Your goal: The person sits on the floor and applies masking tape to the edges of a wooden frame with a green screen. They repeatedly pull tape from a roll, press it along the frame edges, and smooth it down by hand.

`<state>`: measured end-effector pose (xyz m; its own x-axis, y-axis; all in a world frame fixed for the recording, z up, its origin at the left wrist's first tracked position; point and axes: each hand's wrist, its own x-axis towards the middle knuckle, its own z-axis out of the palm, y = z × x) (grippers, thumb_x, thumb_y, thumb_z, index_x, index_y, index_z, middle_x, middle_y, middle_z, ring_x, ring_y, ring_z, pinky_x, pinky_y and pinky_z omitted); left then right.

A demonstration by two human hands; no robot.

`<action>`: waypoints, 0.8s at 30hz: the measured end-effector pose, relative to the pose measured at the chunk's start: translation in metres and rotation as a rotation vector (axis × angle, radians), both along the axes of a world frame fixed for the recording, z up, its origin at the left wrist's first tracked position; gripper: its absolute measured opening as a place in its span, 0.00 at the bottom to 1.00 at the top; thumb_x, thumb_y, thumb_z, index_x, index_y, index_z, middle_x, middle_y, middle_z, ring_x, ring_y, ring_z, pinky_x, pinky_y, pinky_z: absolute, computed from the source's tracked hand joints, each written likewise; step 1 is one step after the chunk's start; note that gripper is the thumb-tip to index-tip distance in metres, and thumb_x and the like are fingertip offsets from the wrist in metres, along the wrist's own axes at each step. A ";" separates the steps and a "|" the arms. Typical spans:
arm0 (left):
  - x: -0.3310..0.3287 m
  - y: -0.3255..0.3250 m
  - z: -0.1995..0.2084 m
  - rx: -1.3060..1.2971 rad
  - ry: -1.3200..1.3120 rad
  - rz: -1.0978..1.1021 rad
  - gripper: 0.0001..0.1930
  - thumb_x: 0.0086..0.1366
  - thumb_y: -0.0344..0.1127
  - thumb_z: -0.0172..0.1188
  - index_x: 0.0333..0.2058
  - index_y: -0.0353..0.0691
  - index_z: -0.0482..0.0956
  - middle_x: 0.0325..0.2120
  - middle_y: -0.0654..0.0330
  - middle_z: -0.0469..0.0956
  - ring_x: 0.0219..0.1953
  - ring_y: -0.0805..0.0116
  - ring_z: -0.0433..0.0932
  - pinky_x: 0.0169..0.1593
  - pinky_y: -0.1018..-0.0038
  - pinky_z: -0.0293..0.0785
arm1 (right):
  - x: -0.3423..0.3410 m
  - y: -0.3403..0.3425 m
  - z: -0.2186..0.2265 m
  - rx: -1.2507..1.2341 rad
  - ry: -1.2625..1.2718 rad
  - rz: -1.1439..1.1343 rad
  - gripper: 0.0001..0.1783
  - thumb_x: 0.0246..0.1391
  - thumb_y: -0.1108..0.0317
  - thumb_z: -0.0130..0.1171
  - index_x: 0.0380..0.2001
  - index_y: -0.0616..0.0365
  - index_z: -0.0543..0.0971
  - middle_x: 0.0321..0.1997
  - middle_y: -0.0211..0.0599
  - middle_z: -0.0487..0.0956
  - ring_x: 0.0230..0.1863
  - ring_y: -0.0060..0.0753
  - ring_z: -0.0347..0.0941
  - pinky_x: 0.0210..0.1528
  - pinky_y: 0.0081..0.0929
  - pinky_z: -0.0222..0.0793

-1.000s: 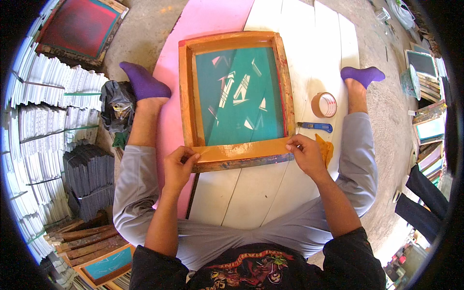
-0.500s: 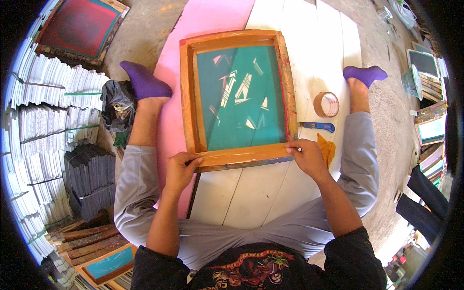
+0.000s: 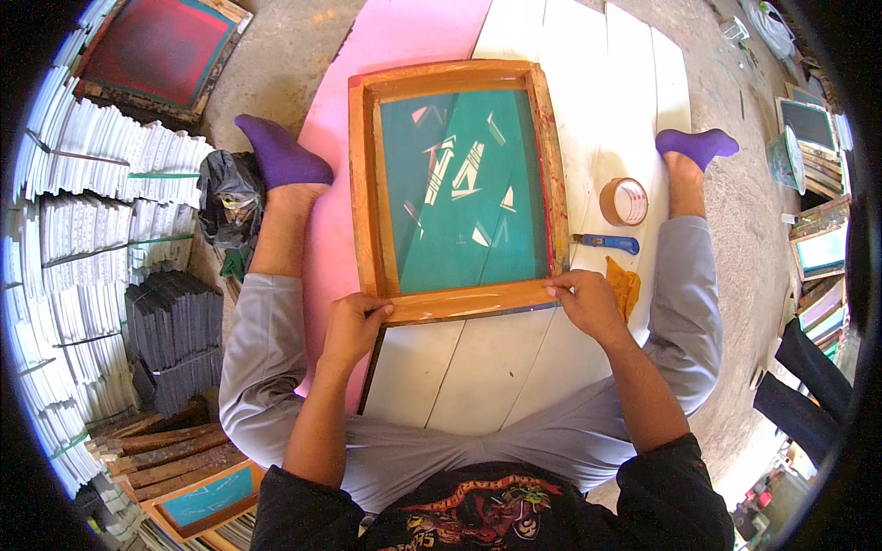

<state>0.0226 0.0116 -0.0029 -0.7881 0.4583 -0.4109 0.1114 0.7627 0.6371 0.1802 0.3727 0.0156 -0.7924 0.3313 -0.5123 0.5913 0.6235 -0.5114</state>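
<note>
A wooden silk-screen frame (image 3: pixel 555 184) with green mesh (image 3: pixel 432 248) and pale angular cut-out shapes lies on the boards between my legs. At its near left corner, my left hand (image 3: pixel 354 326) grips the edge, thumb and fingers pressed together. My right hand (image 3: pixel 590 303) pinches the near right corner the same way. Shiny streaks run along the near rail between the hands; I cannot tell whether they are clear tape or bare gloss. To the right of the frame are a blue utility knife (image 3: pixel 608 243), a roll of brown tape (image 3: pixel 624 201) and a crumpled orange-yellow cloth (image 3: pixel 625 286).
White boards (image 3: pixel 625 83) and a pink board (image 3: pixel 322 220) form the work surface. Tied paper stacks (image 3: pixel 87 230) and a black plastic bag (image 3: pixel 228 197) stand at left. A red screen frame (image 3: pixel 158 50) lies at far left; more frames (image 3: pixel 820 230) lean at right.
The whole view has shifted slightly to the right. Both hands stay at the near corners of the silk-screen frame, with only slight shifts of the fingers.
</note>
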 end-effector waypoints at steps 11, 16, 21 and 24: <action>-0.005 0.007 0.007 -0.059 0.009 -0.061 0.09 0.60 0.32 0.69 0.36 0.34 0.88 0.30 0.42 0.83 0.33 0.46 0.84 0.41 0.59 0.78 | 0.001 0.003 -0.006 0.038 -0.027 0.049 0.11 0.57 0.60 0.66 0.40 0.51 0.89 0.38 0.46 0.86 0.41 0.51 0.83 0.46 0.43 0.77; -0.006 0.008 0.008 -0.074 0.022 -0.085 0.09 0.60 0.33 0.69 0.36 0.33 0.88 0.29 0.41 0.83 0.32 0.45 0.84 0.41 0.59 0.78 | 0.001 0.002 -0.004 0.066 -0.042 0.062 0.12 0.57 0.56 0.65 0.41 0.46 0.89 0.39 0.45 0.86 0.41 0.52 0.83 0.45 0.47 0.77; -0.007 0.007 0.007 -0.086 -0.009 -0.084 0.09 0.60 0.33 0.69 0.36 0.34 0.88 0.29 0.41 0.82 0.32 0.45 0.84 0.40 0.59 0.78 | -0.003 0.002 -0.002 0.102 -0.105 0.101 0.13 0.58 0.54 0.65 0.42 0.43 0.89 0.38 0.45 0.86 0.40 0.52 0.83 0.44 0.49 0.78; -0.007 0.004 0.001 -0.089 -0.011 -0.096 0.10 0.60 0.34 0.69 0.36 0.34 0.88 0.29 0.40 0.82 0.32 0.45 0.84 0.40 0.59 0.77 | -0.005 0.003 -0.002 0.116 -0.110 0.146 0.12 0.59 0.56 0.64 0.43 0.43 0.89 0.38 0.45 0.86 0.40 0.52 0.83 0.45 0.50 0.78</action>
